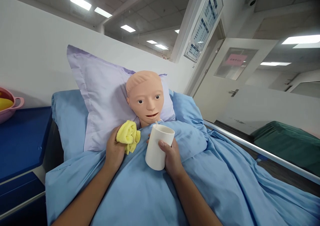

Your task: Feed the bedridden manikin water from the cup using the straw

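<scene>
A training manikin's head (147, 97) rests on a lilac pillow (102, 96), its mouth slightly parted. Blue bedding (220, 172) covers everything below its neck. My left hand (113, 151) is closed around a bunched yellow cloth (128, 136), just below the manikin's chin on the left. Wrapped around a white cup (158, 149) is my right hand (173, 157), with the thumb across its near side. The cup tilts a little, and a thin white tip shows above its far rim, near the chin. What is inside the cup is hidden.
On the left a pink basin (12, 106) with something yellow in it stands on a dark blue bedside cabinet (22, 136). A pale bed rail (262, 152) runs along the right. Beyond it lie a green-covered shape (287, 146) and a door (225, 82).
</scene>
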Tool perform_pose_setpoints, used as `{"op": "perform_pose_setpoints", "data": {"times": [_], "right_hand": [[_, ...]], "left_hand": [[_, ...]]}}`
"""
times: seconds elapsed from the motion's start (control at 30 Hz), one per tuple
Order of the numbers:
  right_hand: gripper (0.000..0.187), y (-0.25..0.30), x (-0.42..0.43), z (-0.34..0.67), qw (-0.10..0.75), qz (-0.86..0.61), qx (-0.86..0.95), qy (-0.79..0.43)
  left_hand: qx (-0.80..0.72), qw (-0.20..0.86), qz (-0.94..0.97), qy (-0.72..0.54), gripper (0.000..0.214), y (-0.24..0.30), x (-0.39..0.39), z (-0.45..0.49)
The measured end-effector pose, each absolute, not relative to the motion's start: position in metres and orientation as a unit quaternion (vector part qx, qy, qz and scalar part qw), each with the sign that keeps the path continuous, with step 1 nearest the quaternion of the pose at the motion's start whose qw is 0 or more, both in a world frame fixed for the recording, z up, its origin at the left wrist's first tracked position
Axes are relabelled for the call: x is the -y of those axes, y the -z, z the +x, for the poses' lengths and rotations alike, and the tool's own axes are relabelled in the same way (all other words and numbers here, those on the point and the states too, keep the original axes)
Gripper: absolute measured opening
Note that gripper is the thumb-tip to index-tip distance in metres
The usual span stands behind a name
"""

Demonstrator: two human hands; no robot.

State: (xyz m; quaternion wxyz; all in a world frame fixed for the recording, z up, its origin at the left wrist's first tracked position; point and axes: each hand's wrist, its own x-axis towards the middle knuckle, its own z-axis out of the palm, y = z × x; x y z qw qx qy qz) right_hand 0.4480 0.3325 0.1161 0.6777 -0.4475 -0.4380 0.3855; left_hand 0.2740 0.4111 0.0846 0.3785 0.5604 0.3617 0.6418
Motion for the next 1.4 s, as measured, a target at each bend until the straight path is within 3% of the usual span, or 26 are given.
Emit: {"op": "perform_pose_setpoints", "data": {"times": [1.4], "right_hand": [[0.061, -0.1195, -0.3297, 0.4431, 0.665, -0.447, 0.473, -0.367]], "left_hand": [[-0.375, 0.383, 0.552, -0.638, 0.051, -0.0871, -0.4080, 0.2741]]}}
